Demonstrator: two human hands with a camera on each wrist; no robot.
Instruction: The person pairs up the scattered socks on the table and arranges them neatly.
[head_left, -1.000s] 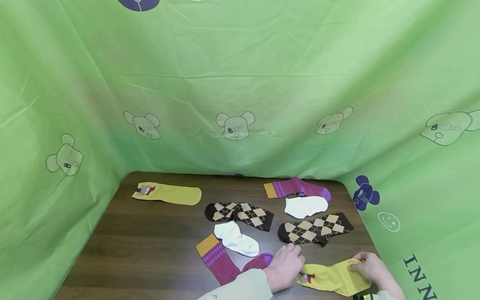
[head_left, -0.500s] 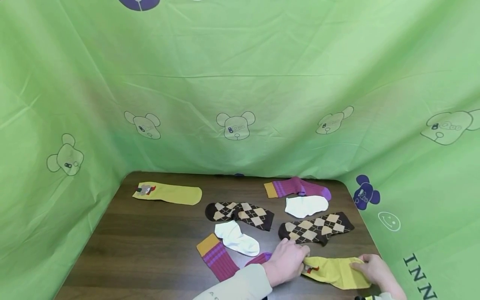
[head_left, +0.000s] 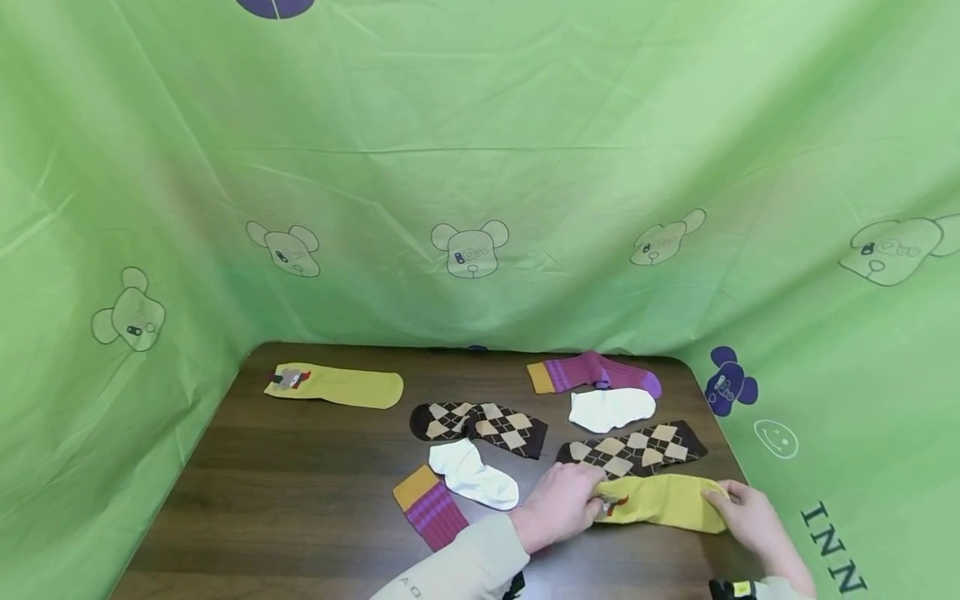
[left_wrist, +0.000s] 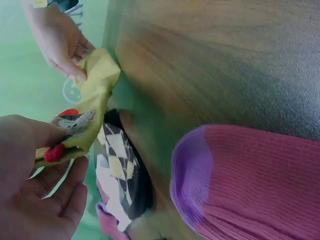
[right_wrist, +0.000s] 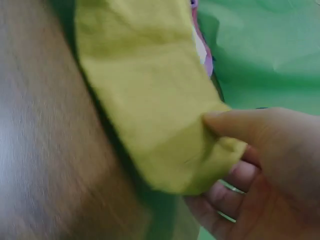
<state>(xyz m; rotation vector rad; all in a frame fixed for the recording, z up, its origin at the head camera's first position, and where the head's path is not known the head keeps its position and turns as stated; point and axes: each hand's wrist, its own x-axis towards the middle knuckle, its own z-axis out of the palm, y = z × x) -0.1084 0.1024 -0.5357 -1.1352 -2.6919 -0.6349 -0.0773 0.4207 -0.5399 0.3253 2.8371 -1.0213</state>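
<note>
A yellow sock (head_left: 663,500) with a grey animal and red patches near its cuff is stretched between both hands at the front right. My left hand (head_left: 564,500) pinches the cuff end, thumb on top of the pattern in the left wrist view. At the toe end my right hand (head_left: 753,521) pinches the cloth between thumb and fingers (right_wrist: 235,125). In the left wrist view the sock hangs above the table. Just behind it lies a brown argyle sock (head_left: 637,450), partly covered by it in the head view.
A matching yellow sock (head_left: 337,387) lies back left. Another argyle sock (head_left: 483,427), a white sock (head_left: 474,477) and a purple-red sock (head_left: 435,512) lie mid-table, the last partly behind the left sleeve. A white sock (head_left: 611,410) and a purple-red sock (head_left: 592,373) lie back right.
Both hands have lifted the yellow sock and carried it away from the front edge, toward the right argyle sock. It is now stretched straighter, and the left forearm covers more of the near purple-red sock.
</note>
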